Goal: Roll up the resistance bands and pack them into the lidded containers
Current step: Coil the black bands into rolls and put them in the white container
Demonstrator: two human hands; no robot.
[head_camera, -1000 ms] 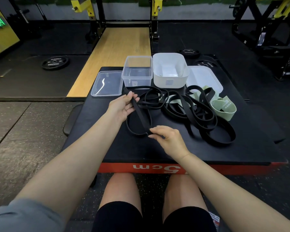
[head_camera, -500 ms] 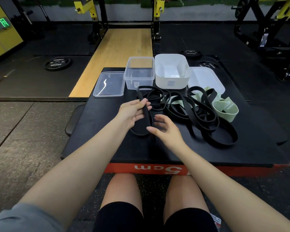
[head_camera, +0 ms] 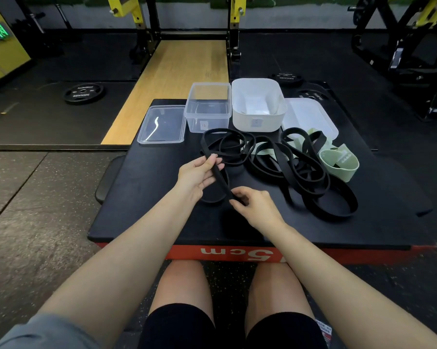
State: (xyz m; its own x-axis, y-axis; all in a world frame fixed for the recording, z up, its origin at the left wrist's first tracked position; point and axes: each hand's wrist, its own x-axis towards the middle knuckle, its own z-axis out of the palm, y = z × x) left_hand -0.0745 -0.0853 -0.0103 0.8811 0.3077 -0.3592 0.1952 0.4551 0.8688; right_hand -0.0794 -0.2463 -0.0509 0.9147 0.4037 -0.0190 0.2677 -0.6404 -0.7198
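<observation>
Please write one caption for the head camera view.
Both hands, left hand and right hand, pinch one black resistance band before open containers.

sleeve [head_camera: 43, 331]: grey, short | shorts [head_camera: 182, 326]: black | forearms bare

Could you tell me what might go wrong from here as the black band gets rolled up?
1. The black band held between the left hand and right hand runs back into the tangled pile of bands; pulling may drag others along, perhaps off the black platform.
2. Its far loop lies right against the clear container; a tug could nudge that light box.
3. Only fingertips pinch the band, so a started roll may spring open.
</observation>
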